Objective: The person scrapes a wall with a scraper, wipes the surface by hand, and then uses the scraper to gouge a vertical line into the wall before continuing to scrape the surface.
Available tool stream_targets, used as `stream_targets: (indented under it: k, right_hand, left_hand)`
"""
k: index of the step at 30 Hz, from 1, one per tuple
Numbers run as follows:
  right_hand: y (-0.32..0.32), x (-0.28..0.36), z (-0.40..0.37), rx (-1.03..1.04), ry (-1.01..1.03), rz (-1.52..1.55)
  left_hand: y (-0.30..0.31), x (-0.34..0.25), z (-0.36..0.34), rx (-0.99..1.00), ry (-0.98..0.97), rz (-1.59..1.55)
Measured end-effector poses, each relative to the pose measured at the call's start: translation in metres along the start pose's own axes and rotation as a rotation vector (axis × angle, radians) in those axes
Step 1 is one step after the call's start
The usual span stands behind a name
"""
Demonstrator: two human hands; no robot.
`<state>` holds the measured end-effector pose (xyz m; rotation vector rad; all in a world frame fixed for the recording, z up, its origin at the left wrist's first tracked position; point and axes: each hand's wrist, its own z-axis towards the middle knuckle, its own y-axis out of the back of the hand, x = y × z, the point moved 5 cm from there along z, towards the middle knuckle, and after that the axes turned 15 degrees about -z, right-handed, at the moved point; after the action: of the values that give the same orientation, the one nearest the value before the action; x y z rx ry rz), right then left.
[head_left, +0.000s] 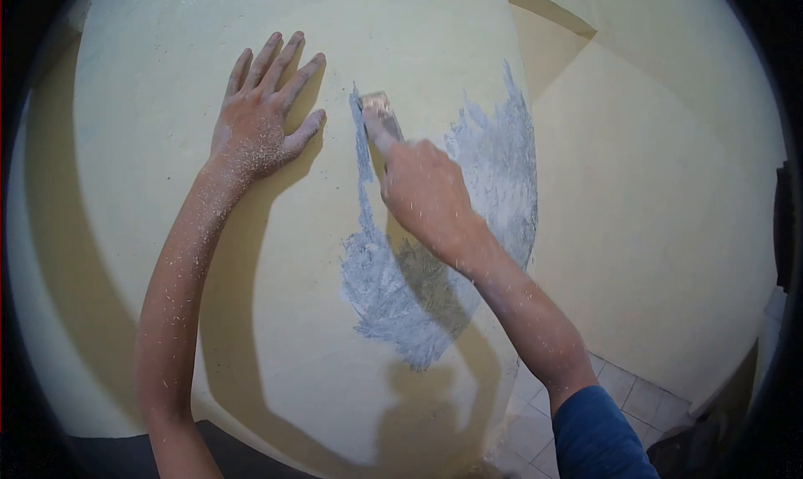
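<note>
My right hand (427, 190) is closed around a scraper (381, 119), whose blade meets the pale yellow wall (167, 128) at the upper end of a narrow scraped strip (363, 165). Grey under-surface shows along that strip and in a lower scraped patch (401, 303). Another bare grey area (502, 169) spreads to the right, up to the wall's edge. Higher on the left, my left hand (259, 115) lies with fingers spread against the wall and holds nothing. White dust and flakes cover this hand and both forearms.
A second yellow wall (636, 211) stands back at the right, beyond the edge of the nearer one. Pale floor tiles (619, 387) show at lower right, with dark things (690, 445) by them. A dark band (242, 454) runs along the bottom left.
</note>
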<state>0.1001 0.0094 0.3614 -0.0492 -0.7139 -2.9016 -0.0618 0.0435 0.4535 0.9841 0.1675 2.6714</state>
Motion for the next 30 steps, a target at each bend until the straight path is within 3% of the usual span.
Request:
stream_targets:
  k: [14, 17, 21, 26, 30]
  right_hand:
    - [0.007, 0.004, 0.014, -0.083, 0.020, 0.011]
    - [-0.009, 0.004, -0.006, -0.016, 0.029, 0.002]
    - [0.000, 0.006, 0.009, -0.097, 0.014, 0.040]
    - [-0.007, 0.006, -0.005, 0.038, 0.026, 0.016]
    - [0.004, 0.007, 0.011, -0.084, 0.025, 0.017]
  left_hand:
    - [0.005, -0.002, 0.000, 0.006, 0.018, -0.021]
    - [0.001, 0.000, 0.001, 0.026, 0.030, 0.007]
    - [0.003, -0.001, 0.001, 0.028, 0.031, 0.011]
    - [0.005, -0.001, 0.000, 0.019, 0.007, -0.029]
    - [0.005, -0.003, 0.001, 0.006, 0.012, -0.034]
